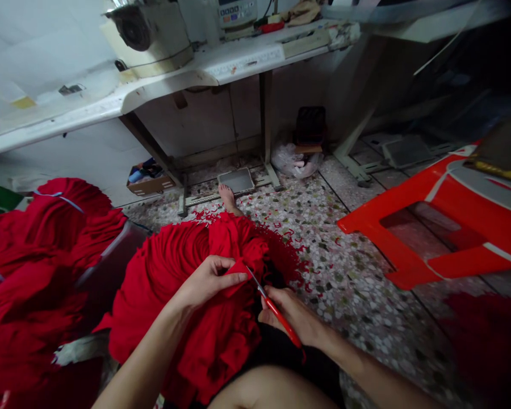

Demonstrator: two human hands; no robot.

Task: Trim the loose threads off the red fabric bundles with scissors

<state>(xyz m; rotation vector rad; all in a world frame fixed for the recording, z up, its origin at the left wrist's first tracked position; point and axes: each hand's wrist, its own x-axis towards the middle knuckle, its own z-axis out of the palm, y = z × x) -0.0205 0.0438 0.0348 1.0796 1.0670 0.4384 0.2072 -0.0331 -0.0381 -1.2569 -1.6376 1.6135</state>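
A big heap of red fabric pieces (166,267) lies over my lap, its layers fanned out. My left hand (210,281) pinches the edge of one piece between thumb and fingers, near the heap's right side. In my right hand (292,312) is a pair of scissors (279,318) with red handles. Their narrow metal blades point up and left, with the tips at the fabric edge beside my left thumb. Whether the blades are parted I cannot make out. Red scraps (289,250) lie scattered on the floor just beyond the heap.
Bundles of red fabric (72,210) tied with pale strips fill the left. A sewing table (166,85) with a machine (149,37) stands ahead, a pedal (236,180) and a small box (151,180) below. An orange-red plastic stool (409,250) is at the right.
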